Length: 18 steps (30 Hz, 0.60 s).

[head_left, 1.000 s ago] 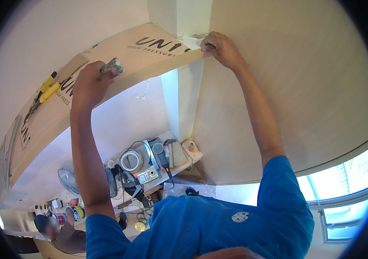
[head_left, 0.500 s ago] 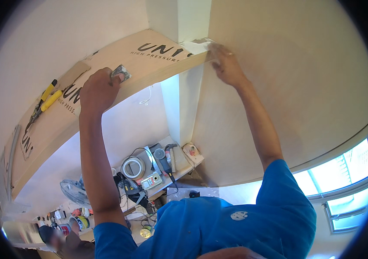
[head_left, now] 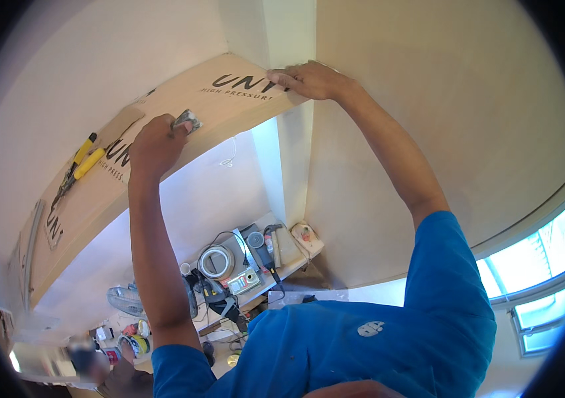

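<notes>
A long shelf board (head_left: 229, 109), covered with printed brown film, runs along the wall into the corner at upper right. My left hand (head_left: 155, 147) rests on its front edge, closed around a small flat scraper (head_left: 188, 121), grey and smeared with white. At the board's right end lies my right hand (head_left: 312, 81), palm down, fingers stretched leftward over the film; I see nothing in it. Left of my left hand, a pair of pliers (head_left: 78, 164) with yellow and black handles lies on the board, near a loose brown strip (head_left: 122, 127).
Below the shelf stands a worktop (head_left: 289, 268) with a roll of tape (head_left: 216, 261), power tools and cables. A fan (head_left: 125, 300) is at lower left, near a person (head_left: 120, 381). A large beige wall panel (head_left: 441, 132) rises at right, with a window (head_left: 528, 252) beyond.
My right hand has moved left from the corner onto the board's film, its fingers now laid out flat. My left hand keeps the scraper in nearly the same place. The view has shifted slightly.
</notes>
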Available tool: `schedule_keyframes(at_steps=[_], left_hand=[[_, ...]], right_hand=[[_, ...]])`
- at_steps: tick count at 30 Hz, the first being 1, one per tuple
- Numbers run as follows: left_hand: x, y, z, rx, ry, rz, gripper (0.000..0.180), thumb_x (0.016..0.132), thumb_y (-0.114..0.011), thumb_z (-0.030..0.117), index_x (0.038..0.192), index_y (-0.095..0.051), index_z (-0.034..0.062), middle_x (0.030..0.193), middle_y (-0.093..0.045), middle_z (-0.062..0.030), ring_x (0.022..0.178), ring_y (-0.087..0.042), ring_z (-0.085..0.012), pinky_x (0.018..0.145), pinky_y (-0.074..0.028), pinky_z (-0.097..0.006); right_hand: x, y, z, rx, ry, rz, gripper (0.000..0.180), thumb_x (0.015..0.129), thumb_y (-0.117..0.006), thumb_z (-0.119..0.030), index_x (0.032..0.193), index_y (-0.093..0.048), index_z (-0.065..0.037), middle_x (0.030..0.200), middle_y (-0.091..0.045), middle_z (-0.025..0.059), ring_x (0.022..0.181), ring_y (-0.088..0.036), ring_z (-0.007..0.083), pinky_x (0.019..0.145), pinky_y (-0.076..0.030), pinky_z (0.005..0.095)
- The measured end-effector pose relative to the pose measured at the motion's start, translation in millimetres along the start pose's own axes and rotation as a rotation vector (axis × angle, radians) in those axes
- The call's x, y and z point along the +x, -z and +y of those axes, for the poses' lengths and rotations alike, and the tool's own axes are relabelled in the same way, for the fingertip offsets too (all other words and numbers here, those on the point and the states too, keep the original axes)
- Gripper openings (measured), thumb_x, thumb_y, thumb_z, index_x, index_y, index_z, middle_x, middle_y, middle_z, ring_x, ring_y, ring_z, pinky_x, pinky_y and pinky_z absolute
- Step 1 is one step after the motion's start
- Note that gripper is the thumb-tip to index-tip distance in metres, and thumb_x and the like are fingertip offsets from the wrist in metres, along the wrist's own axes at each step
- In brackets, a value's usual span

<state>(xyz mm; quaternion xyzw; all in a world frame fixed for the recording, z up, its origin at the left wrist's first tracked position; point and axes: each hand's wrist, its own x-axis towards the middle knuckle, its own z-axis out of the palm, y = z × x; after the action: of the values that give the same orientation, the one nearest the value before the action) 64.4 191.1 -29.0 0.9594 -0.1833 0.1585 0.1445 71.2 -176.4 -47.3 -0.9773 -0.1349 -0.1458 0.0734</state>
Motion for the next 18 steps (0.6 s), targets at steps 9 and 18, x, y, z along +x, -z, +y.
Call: schedule_keyframes(at_steps=[9, 18], left_hand=[[-2.3, -7.3, 5.7, -0.014, -0.009, 0.058, 0.044, 0.101, -0.065, 0.05, 0.096, -0.07, 0.0057, 0.098, -0.074, -0.0155, 0.1, -0.071, -0.0353, 0.085, -0.053, -0.049], [-7.9, -4.0, 0.6, -0.004, 0.022, 0.065, 0.045, 0.102, -0.063, 0.05, 0.098, -0.07, 0.0053, 0.103, -0.075, -0.0172, 0.101, -0.071, -0.0353, 0.086, -0.053, -0.05]], right_hand=[[-22.2, -6.1, 52.7, 0.081, -0.08, 0.133, 0.079, 0.108, -0.028, -0.071, 0.147, -0.065, -0.012, 0.138, -0.07, 0.0171, 0.134, -0.061, 0.0367, 0.118, -0.042, 0.0469], [-59.5, 88.9, -32.6, -0.608, -0.473, -0.193, 0.056, 0.107, -0.049, -0.055, 0.125, -0.077, -0.01, 0.118, -0.077, 0.0147, 0.115, -0.071, 0.0305, 0.106, -0.046, 0.053]])
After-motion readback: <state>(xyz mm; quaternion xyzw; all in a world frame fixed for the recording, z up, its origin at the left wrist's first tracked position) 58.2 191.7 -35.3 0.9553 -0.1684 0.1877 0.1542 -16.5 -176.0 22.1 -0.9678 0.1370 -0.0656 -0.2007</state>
